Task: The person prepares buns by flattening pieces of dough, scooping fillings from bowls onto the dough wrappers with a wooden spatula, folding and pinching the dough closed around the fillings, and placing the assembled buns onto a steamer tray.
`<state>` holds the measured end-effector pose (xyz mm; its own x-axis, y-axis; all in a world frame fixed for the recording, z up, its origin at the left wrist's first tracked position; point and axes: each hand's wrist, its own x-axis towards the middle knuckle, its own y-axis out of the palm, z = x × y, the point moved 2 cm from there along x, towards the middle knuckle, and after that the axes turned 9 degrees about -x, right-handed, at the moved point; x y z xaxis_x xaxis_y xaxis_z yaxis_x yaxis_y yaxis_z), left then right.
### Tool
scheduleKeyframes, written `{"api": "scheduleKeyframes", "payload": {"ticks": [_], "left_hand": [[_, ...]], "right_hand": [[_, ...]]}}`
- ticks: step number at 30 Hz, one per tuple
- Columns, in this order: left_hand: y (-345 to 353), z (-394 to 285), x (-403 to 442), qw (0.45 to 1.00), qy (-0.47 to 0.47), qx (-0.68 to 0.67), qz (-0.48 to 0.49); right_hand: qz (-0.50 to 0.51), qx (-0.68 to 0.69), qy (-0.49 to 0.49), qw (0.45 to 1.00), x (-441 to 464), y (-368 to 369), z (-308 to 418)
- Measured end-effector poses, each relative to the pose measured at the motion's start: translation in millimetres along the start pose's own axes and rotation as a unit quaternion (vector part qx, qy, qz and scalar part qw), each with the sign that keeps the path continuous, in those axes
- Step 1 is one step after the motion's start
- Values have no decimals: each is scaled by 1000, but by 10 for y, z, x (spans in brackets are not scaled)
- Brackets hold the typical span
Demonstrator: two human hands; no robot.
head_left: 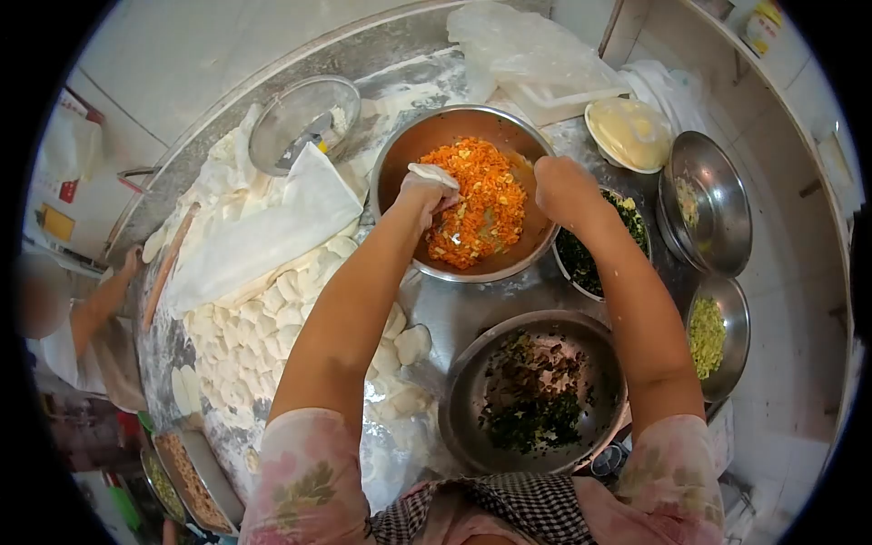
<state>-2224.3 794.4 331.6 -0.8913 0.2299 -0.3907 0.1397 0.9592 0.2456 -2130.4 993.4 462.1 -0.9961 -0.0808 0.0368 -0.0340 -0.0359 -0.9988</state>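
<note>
A large steel bowl (389, 154) holds an orange filling of shredded carrot (477, 204) with yellow bits. Over the filling's left side, my left hand (431, 193) is closed round a floury white piece of dough (434, 174). My right hand (565, 193) makes a fist at the bowl's right rim; what it grips, if anything, is hidden. Partly under my right forearm stands a bowl of chopped dark greens (581, 254). Closer to me, a second steel bowl (459, 413) contains dark green and brown chopped filling (536, 391).
Many dough pieces (245, 350) and a white cloth (272, 232) cover the left. A rolling pin (170, 265) lies near another person's hand (133, 262). A sieve (304, 123) sits at the back. Steel bowls (727, 204) and a plastic-covered yellow bowl (627, 132) stand right.
</note>
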Motion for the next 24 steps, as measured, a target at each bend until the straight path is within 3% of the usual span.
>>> {"api": "scheduleKeyframes", "payload": {"ticks": [3,4,6,7,9,11,15,18,22,24], "left_hand": [[-30,185,135,992,-48,96,-71],[-95,283,341,951,-42,305,-31],[49,124,238,853,-18,521,-37],[133,42,156,786,-4,617,-38],[124,71,104,800,79,591,-67],[147,69,74,797,108,585,-107],[72,-37,-10,843,97,518,-109],[12,-13,69,840,78,527,-104],[136,-66,-64,824,86,545,-127],[182,-75,-169,826,114,536,-134]], "right_hand": [[65,16,-42,997,109,235,12],[61,66,-37,995,139,313,16],[52,167,-26,984,187,467,77],[46,156,-67,984,204,571,154],[35,132,-149,979,176,713,315],[22,158,-146,976,98,755,317],[-32,127,-150,980,132,357,84],[0,81,-9,997,274,272,-28],[69,118,-136,981,321,680,321],[41,165,-136,976,121,678,393]]}}
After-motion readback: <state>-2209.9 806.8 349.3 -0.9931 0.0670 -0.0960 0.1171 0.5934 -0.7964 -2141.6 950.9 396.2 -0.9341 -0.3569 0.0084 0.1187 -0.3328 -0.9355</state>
